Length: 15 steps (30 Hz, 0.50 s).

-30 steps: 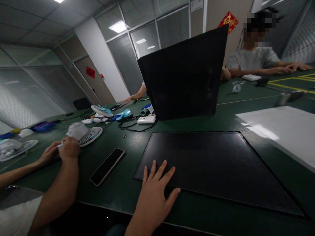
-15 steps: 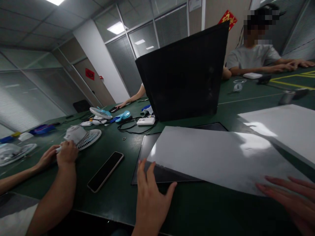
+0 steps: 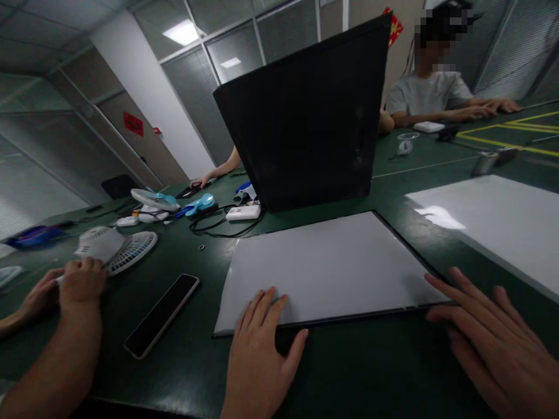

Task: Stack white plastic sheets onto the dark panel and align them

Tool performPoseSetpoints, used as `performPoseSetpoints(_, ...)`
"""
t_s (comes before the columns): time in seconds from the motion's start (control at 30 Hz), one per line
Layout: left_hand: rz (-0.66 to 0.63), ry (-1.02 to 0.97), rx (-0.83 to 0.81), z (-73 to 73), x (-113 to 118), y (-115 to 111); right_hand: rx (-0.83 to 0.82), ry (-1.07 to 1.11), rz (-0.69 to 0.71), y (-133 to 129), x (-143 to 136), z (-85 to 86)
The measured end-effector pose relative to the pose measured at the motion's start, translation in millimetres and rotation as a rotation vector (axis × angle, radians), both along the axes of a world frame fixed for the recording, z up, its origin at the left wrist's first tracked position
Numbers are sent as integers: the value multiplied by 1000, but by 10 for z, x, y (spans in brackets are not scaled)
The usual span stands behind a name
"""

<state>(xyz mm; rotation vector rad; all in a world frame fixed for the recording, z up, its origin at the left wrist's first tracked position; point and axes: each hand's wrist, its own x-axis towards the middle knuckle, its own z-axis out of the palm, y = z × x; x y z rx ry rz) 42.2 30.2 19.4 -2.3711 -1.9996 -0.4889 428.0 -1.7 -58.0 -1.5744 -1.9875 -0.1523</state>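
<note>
A white sheet (image 3: 323, 267) lies flat over a thin black-edged panel (image 3: 395, 235) on the green table, with the dark rim showing along its right and front sides. My left hand (image 3: 262, 349) rests its stretched fingertips on the sheet near the front left corner, thumb spread apart. By the front right corner is my right hand (image 3: 493, 337), its fingers extended and apart, the fingertips at the panel's edge. Whether they press on it I cannot tell. Neither hand grasps anything.
A phone (image 3: 162, 314) lies left of the panel. Behind stands a large black panel (image 3: 310, 116); a stack of white sheets (image 3: 493, 221) is at the right. At left, a co-worker's hands (image 3: 81, 282) hold a white fan (image 3: 117, 247). Another person (image 3: 432, 99) sits across the table.
The white sheet has come down from a skewed position and now lines up with the black-edged panel. My right hand has moved left to the panel's corner; my left fingers now lie on the sheet.
</note>
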Motion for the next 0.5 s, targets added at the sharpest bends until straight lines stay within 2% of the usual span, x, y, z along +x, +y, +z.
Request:
performPoseSetpoints(0.13, -59, -7, -32, 10, 3, -22, 19, -94, 12, 40, 0, -28)
performPoseSetpoints(0.27, -39, -3, -36, 14, 6, -57, -1, -13, -58, 70, -26, -40)
performPoseSetpoints(0.33, 43, 15, 9, 6, 3, -74, 2, 38, -67, 44, -27, -55)
performPoseSetpoints(0.4, 184, 36, 47, -6, 0, -84, 20, 81, -72, 8, -9, -91)
performPoseSetpoints(0.5, 355, 44, 13, -16, 1, -76, 41, 119, -70, -23, 61, -193)
